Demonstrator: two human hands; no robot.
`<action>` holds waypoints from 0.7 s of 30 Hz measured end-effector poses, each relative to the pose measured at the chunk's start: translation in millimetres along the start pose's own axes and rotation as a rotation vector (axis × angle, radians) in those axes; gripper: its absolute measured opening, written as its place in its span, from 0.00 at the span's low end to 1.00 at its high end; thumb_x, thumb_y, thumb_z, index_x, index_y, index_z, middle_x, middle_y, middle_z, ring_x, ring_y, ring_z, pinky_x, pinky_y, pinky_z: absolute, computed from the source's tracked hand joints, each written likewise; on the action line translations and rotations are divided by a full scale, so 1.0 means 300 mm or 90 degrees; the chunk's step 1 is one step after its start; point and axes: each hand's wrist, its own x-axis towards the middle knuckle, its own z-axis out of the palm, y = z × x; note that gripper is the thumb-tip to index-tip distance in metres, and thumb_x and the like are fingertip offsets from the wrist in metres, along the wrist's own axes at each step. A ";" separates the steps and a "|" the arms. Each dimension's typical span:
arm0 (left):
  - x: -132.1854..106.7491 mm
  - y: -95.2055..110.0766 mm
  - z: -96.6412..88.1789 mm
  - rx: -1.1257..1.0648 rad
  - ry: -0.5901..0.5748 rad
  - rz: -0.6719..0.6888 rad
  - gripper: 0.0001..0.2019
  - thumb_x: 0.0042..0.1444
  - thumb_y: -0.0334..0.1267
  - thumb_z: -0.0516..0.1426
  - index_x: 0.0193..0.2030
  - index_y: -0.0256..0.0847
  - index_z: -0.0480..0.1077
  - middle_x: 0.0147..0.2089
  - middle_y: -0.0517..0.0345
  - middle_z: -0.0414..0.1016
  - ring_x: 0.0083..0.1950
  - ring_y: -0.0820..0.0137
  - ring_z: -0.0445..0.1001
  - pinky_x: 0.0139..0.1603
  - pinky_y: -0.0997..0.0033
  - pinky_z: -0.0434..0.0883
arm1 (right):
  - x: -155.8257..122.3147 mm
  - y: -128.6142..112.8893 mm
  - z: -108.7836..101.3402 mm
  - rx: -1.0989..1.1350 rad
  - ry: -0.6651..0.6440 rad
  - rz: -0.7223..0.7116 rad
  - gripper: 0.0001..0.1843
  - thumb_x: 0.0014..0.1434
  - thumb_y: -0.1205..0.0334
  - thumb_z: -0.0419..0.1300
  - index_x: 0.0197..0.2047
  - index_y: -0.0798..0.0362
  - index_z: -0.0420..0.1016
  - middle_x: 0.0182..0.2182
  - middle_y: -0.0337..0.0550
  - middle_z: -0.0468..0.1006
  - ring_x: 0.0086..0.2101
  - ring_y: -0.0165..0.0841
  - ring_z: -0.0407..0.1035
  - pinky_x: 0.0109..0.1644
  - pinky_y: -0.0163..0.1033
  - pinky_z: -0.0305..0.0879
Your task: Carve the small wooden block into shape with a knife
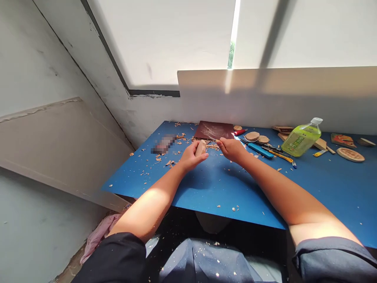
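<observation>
My left hand [192,156] is closed around a small pale piece of wood [201,147], held just above the blue table [224,188]. My right hand [231,148] is closed too, pinching a thin tool [212,139] whose tip points left toward the wood; I cannot make out what kind of tool it is. The two hands are a few centimetres apart near the table's far side. Wood shavings [165,161] lie scattered around them.
A dark red sheet [214,130] lies behind the hands. To the right are round wooden discs [252,136], a blue cutter [260,151], pens, a tilted green bottle [302,138], wood blocks and a carved disc [350,154]. White walls rise behind and to the left.
</observation>
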 end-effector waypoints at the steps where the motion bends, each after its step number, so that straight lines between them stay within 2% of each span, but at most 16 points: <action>1: 0.000 -0.002 0.000 0.026 0.004 0.007 0.32 0.53 0.59 0.69 0.57 0.39 0.72 0.43 0.57 0.75 0.41 0.67 0.72 0.42 0.69 0.68 | -0.006 -0.027 0.001 0.021 -0.006 -0.045 0.36 0.82 0.40 0.32 0.54 0.51 0.76 0.45 0.52 0.87 0.42 0.42 0.79 0.40 0.40 0.54; 4: -0.004 -0.008 -0.007 0.080 0.006 0.034 0.30 0.55 0.58 0.68 0.56 0.40 0.73 0.45 0.55 0.78 0.43 0.64 0.74 0.45 0.67 0.70 | -0.022 -0.102 0.004 0.056 -0.032 -0.132 0.34 0.83 0.40 0.35 0.51 0.51 0.77 0.45 0.50 0.87 0.42 0.41 0.79 0.40 0.40 0.52; 9: -0.012 -0.019 -0.017 0.139 0.003 0.052 0.27 0.56 0.57 0.68 0.55 0.41 0.73 0.44 0.55 0.78 0.42 0.64 0.75 0.43 0.67 0.70 | -0.035 -0.140 -0.014 0.045 -0.049 -0.121 0.31 0.83 0.42 0.38 0.54 0.51 0.77 0.47 0.50 0.88 0.43 0.42 0.80 0.39 0.41 0.53; 14: 0.002 -0.023 -0.012 0.167 0.005 0.017 0.27 0.55 0.58 0.69 0.51 0.40 0.74 0.42 0.55 0.78 0.40 0.64 0.74 0.39 0.68 0.68 | -0.023 -0.122 -0.019 -0.022 -0.064 -0.078 0.35 0.82 0.38 0.36 0.56 0.50 0.78 0.48 0.54 0.88 0.46 0.46 0.82 0.42 0.42 0.60; 16: 0.005 -0.020 -0.010 0.173 0.021 0.002 0.27 0.54 0.58 0.69 0.50 0.40 0.74 0.41 0.55 0.79 0.40 0.64 0.74 0.40 0.67 0.68 | -0.009 -0.099 -0.012 -0.061 -0.064 -0.026 0.37 0.81 0.37 0.34 0.58 0.52 0.77 0.48 0.58 0.88 0.46 0.48 0.83 0.45 0.43 0.63; 19: 0.004 -0.015 -0.012 0.176 0.039 0.002 0.29 0.54 0.58 0.68 0.54 0.39 0.74 0.44 0.54 0.80 0.42 0.63 0.76 0.42 0.66 0.70 | 0.012 -0.042 -0.004 -0.099 -0.080 0.074 0.38 0.81 0.39 0.33 0.59 0.55 0.76 0.46 0.61 0.87 0.45 0.49 0.83 0.46 0.44 0.64; 21: 0.002 -0.013 -0.014 0.184 0.043 0.007 0.31 0.54 0.59 0.69 0.57 0.40 0.74 0.46 0.52 0.81 0.44 0.61 0.77 0.44 0.65 0.72 | 0.017 -0.009 -0.004 -0.088 -0.087 0.085 0.38 0.81 0.40 0.32 0.58 0.55 0.76 0.46 0.60 0.87 0.44 0.48 0.83 0.46 0.43 0.63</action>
